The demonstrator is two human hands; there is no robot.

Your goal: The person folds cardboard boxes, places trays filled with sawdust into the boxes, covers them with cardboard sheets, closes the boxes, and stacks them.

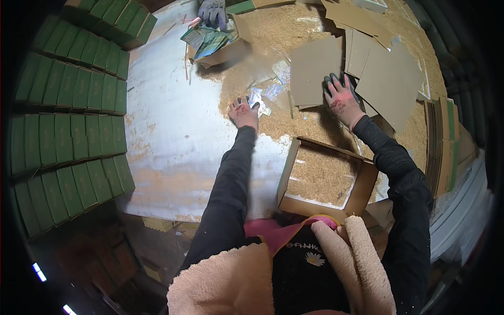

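Several rows of green boxes (pixel 79 134) fill the left. Then the left hand (pixel 243 112) is down by some small packets (pixel 274 92) on the sawdust (pixel 278 126), fingers a bit apart, can't tell if touching. Open carton (pixel 310 206) nearer; right hand (pixel 343 102) splayed over a cardboard sheet (pixel 314 68), nothing clamped. Looks like a reaching step; gripping anything calls for closing fingers.

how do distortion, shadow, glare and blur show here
Head view: the right edge of the table bends, the corners go black; head view: a dark shadow lies by the right hand, two bright patches glare lower left; head view: print on the green boxes looks soft.
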